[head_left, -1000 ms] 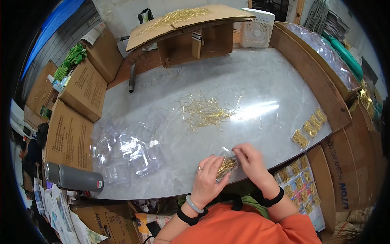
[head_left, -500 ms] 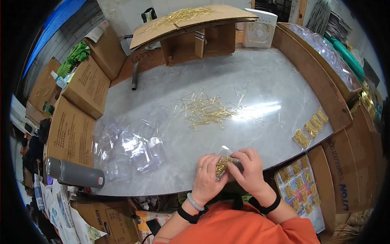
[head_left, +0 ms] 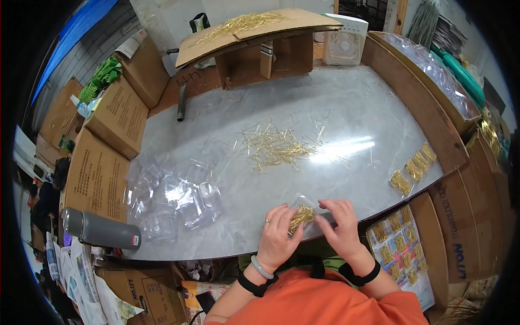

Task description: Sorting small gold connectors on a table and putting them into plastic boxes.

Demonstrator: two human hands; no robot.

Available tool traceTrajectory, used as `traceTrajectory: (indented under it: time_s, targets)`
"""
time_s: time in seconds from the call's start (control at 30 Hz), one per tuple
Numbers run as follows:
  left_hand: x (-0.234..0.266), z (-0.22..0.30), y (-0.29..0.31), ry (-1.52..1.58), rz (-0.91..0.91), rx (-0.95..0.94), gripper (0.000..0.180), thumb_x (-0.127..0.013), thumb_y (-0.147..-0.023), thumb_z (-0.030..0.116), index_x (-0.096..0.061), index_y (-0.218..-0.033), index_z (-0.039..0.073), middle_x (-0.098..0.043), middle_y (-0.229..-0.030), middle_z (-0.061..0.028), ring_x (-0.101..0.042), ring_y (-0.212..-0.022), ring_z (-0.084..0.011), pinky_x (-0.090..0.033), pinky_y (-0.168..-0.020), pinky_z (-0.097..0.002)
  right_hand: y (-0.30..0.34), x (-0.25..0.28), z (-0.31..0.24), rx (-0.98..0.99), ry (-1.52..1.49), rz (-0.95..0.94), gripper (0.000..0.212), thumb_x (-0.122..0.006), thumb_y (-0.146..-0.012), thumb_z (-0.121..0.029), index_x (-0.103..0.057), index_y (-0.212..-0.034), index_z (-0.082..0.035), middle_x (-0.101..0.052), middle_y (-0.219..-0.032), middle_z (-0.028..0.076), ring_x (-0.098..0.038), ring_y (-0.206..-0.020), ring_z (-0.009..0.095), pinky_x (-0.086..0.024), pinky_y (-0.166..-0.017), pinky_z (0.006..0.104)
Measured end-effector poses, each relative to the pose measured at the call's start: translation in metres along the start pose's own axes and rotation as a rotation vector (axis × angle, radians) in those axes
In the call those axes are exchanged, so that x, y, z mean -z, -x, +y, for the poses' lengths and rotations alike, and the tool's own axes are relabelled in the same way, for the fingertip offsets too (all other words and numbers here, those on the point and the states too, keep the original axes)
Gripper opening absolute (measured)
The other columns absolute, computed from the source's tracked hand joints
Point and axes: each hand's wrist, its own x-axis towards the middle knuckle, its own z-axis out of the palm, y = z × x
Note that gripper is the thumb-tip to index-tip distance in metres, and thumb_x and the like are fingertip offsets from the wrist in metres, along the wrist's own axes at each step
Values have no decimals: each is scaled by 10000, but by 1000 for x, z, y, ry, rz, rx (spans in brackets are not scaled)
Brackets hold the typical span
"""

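A small clear plastic bag [head_left: 301,215] filled with gold wire hooks lies at the table's near edge. My left hand [head_left: 277,235] grips it from the left, fingers curled against its side and thumb below. Close by on the right, my right hand [head_left: 340,227] has its fingers parted from the thumb, the thumb tip near the bag's edge; whether they touch is hard to see. Beyond my hands is a loose pile of gold wire hooks [head_left: 279,146]. Flat clear bags [head_left: 179,195] lie in a heap to the left.
Filled bags of gold hooks [head_left: 416,168] sit at the table's right edge, and more lie in a tray [head_left: 398,249] below it. A grey bottle [head_left: 103,229] lies at the left. Cardboard boxes [head_left: 92,168] line the sides; a white fan [head_left: 345,42] stands at the back.
My right hand has drawn back to the right and its fingers have come off the bag, so more of the gold hooks show. My left hand stays on the bag.
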Motion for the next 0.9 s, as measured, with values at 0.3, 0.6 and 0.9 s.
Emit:
traceTrajectory:
  time_s: [0.3,0.6,0.9]
  targets:
    - [2,2,-5,-29,-80,-67,535,-811,-849,190,-615,-1298,-26,-637,-1219,-191,-598,-1163,-405,-495,-998,-473,0,-5,15,-147,-48,-63,236,-742,-859,-10,-676,-1084,-43,-651,-922,116,-642,-835,304,-522,-729,391]
    - [2,-1,-4,4,-93,-33,587,-843,-813,209,-617,-1301,-27,-629,-1260,-185,-581,-1201,-401,-489,-1027,-473,-12,4,9,-284,-208,-145,238,-706,-892,13,-655,-1123,-11,-685,-959,151,-698,-867,288,-559,-758,363]
    - [3,-4,-6,19,-137,-9,588,-828,-823,173,-612,-1334,-19,-638,-1316,-176,-585,-1257,-374,-412,-1126,-529,-31,10,30,-269,-284,-302,253,-666,-912,20,-612,-1158,-1,-701,-973,152,-711,-885,244,-558,-776,349]
